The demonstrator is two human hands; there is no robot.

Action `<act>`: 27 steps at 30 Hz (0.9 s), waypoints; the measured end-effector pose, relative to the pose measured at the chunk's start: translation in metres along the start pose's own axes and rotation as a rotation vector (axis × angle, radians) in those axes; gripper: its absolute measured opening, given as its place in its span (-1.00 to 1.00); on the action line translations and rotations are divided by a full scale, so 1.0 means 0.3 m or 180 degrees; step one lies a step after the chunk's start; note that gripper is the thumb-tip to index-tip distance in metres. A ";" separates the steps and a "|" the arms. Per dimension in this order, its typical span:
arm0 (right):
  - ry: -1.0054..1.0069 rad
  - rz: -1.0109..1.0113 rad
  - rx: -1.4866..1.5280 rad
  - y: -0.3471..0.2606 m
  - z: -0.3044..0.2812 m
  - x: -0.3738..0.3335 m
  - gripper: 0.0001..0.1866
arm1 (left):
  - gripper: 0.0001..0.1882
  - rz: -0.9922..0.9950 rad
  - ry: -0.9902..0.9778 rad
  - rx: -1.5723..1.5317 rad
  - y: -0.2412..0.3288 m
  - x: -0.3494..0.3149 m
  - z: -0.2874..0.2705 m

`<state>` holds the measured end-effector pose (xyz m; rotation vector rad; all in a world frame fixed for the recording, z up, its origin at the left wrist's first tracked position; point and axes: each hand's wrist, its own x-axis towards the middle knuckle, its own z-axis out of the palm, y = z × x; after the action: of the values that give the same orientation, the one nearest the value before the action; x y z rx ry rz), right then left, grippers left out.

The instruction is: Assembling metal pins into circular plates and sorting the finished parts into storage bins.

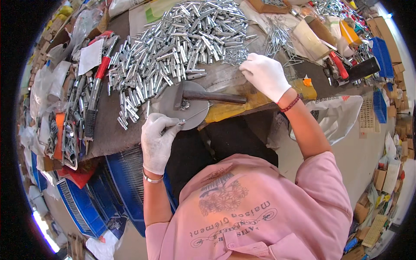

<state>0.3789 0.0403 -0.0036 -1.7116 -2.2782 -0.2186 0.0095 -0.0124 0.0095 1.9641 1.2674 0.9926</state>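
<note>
My left hand (158, 143), in a white glove, pinches one end of a thin metal rod (197, 113) between thumb and fingers. The rod slants up to the right over a round grey plate (201, 120) at the bench edge. A hammer (214, 96) with a dark handle lies with its head on that plate. My right hand (265, 77), also gloved, has its fingers curled together beside a heap of small metal pins (235, 56). Whatever those fingertips may hold is hidden. Beyond the hammer spreads a big pile of short shiny metal tubes (186, 41).
Long thin rods (279, 41) lie loose at the back right. Red-handled tools (339, 66) rest near the right end, and a red and black tool (100, 71) lies at left. A white sack (336, 117) hangs below the bench; blue crates (125, 182) stand underneath at left.
</note>
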 end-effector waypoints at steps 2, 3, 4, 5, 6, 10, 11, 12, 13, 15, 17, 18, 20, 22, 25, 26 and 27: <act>-0.0076 0.0012 -0.0137 -0.019 0.012 0.019 -0.97 | -0.83 -0.0070 0.0019 -0.0055 -0.008 -0.006 -0.003; -0.0147 0.0031 -0.0279 -0.028 0.017 0.027 -0.97 | -0.84 0.0001 -0.0009 0.0014 -0.007 -0.001 -0.005; -0.0048 0.0060 -0.0114 -0.044 0.006 0.033 -0.94 | -0.84 0.0052 -0.0026 0.0087 -0.006 -0.003 -0.010; 0.0043 0.0079 0.0074 -0.066 -0.012 0.041 -0.91 | -0.86 -0.0009 -0.0079 0.0158 0.009 0.000 -0.017; 0.0256 0.0119 0.0360 -0.096 -0.025 0.034 -0.95 | -0.87 -0.0077 -0.0130 0.0231 0.021 0.006 -0.020; -0.0092 0.0061 0.2293 -0.314 -0.139 0.023 -0.91 | -0.88 -0.0021 -0.0042 0.0045 -0.013 0.009 0.001; -0.0218 0.0031 0.2653 -0.365 -0.138 0.014 -0.90 | -0.88 -0.0088 -0.0044 -0.0020 -0.018 0.005 0.003; -0.0257 0.0014 0.2883 -0.416 -0.133 0.010 -0.90 | -0.88 -0.0150 -0.0044 -0.0088 -0.025 0.001 0.005; -0.0197 -0.0083 0.2907 -0.451 -0.117 0.012 -0.90 | -0.86 -0.0054 0.0049 -0.0141 -0.032 0.005 0.011; 0.0003 -0.0420 0.2733 -0.492 -0.060 0.015 -0.87 | -0.86 -0.0118 0.0033 -0.0165 -0.053 -0.003 0.016; 0.0177 -0.0730 0.2566 -0.505 -0.021 0.031 -0.86 | -0.86 -0.0201 0.0032 -0.0305 -0.054 -0.010 0.019; 0.0377 -0.1001 0.2374 -0.513 -0.009 0.035 -0.85 | -0.86 -0.0222 0.0060 -0.0298 -0.047 -0.010 0.016; 0.0275 -0.1015 0.2331 -0.522 0.005 0.033 -0.85 | -0.86 0.0089 0.0190 -0.0060 -0.031 -0.006 0.007; 0.0179 -0.1020 0.2278 -0.527 0.003 0.032 -0.86 | -0.86 -0.0001 0.0187 -0.0024 -0.026 -0.009 0.003; 0.0150 -0.1004 0.2144 -0.528 -0.016 0.029 -0.89 | -0.85 0.0024 0.0213 0.0067 -0.027 -0.010 0.006; 0.0095 -0.1111 0.1908 -0.524 -0.022 0.026 -0.85 | -0.86 0.0133 0.0248 0.0125 -0.030 -0.008 0.007; 0.0042 -0.1213 0.1671 -0.519 -0.030 0.022 -0.82 | -0.86 0.0132 0.0252 0.0122 -0.034 -0.006 0.008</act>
<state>0.2294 -0.0006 0.0145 -1.0126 -2.3555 0.2722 0.0062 -0.0106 -0.0003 2.0052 1.3024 1.0836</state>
